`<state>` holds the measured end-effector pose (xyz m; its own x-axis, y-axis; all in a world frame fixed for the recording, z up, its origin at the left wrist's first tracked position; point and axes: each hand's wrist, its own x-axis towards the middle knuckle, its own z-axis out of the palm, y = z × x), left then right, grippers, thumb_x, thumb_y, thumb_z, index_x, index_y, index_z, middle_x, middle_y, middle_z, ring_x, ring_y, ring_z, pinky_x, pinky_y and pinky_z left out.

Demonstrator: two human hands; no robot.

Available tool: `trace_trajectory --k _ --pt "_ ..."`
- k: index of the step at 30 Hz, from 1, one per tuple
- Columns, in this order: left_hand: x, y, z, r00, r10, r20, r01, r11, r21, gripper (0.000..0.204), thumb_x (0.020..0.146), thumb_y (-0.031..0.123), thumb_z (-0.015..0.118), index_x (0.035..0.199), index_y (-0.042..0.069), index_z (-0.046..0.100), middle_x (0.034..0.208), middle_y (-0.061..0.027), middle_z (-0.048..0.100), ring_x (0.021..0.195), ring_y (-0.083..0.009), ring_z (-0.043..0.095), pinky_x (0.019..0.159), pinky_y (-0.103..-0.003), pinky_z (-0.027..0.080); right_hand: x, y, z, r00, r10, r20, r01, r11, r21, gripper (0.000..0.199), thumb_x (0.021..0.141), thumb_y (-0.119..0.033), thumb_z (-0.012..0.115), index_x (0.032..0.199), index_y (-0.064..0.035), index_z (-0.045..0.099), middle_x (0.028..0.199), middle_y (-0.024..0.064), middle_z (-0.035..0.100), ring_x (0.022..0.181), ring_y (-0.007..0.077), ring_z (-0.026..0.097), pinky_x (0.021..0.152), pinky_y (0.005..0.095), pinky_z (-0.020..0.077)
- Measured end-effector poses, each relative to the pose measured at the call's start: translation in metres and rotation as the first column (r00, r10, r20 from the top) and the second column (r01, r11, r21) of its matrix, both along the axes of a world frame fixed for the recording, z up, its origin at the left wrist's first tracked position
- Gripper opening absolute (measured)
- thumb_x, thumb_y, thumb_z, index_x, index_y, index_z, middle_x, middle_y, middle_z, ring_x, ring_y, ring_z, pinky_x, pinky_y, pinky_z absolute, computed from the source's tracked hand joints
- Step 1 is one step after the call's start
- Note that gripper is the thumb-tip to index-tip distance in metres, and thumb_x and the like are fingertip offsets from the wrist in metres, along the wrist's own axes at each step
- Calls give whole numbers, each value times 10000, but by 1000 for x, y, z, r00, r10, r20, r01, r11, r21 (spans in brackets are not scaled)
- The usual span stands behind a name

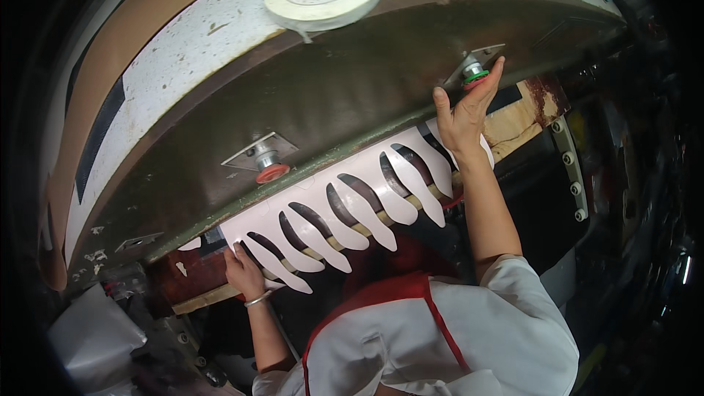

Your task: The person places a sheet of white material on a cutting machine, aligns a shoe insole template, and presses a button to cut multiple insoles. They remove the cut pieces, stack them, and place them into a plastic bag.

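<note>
A pale pink sheet [302, 204] lies slantwise on a dark red board, below the edge of a dark green machine head [345, 88]. Its near side is cut into several curved, leaf-shaped tongues with dark gaps between them. My left hand [244, 273] has its fingers closed at the sheet's left end, the fingertips partly hidden. At the right, my right hand [469, 117] is raised with thumb and fingers spread, by a green-ringed push button [475, 77] under the machine head. Whether a finger presses that button is hard to see. A red push button [272, 171] sits further left.
A roll of cream tape [359, 6] rests on the speckled white top of the machine head, with a brown sheet [139, 22] to its left. Wooden edging [512, 128] shows beyond my right hand. Crumpled grey plastic [99, 337] is at lower left.
</note>
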<state>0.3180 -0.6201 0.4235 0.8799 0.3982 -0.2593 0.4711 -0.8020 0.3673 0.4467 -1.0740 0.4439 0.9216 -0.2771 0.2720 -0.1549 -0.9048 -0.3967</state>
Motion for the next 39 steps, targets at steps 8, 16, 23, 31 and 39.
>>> trace_trajectory --k 8,16,23,31,39 --pt "-11 2 -5 995 -35 92 40 998 -45 369 978 294 460 754 8 525 625 -184 545 519 -322 510 515 -418 387 -89 -79 -26 774 -416 -477 622 641 451 387 830 -207 681 1112 49 613 791 124 691 712 200 648 707 313 507" --pt "-35 -7 -6 963 97 250 -39 974 -225 361 1007 253 398 772 -6 490 603 -64 465 524 -174 460 504 -335 368 -149 -87 -13 906 -340 -253 412 847 336 234 872 -193 632 909 35 668 818 163 685 753 204 658 715 319 495" --pt "-34 -1 -28 953 92 289 13 940 -341 341 993 261 433 790 -9 480 618 -99 457 575 -174 446 544 -335 379 -81 -30 -9 991 118 55 -125 981 149 789 635 -175 809 1329 -40 458 1220 238 503 1189 413 423 1027 474 334" --pt "-68 -40 -68 928 160 337 -118 983 -143 311 959 274 503 940 -25 586 799 -240 628 722 -408 605 639 -438 458 -70 23 -28 970 243 2 -233 929 289 888 542 -167 810 1336 -48 433 1269 252 367 1222 440 319 1036 481 322" --pt "-80 -54 -106 858 178 481 -37 957 -289 277 981 230 478 989 -33 562 811 -201 636 702 -282 608 653 -365 466 -59 -57 -11 978 149 146 -208 647 733 916 541 -81 834 1344 -59 393 1204 152 555 1108 253 539 949 338 436"
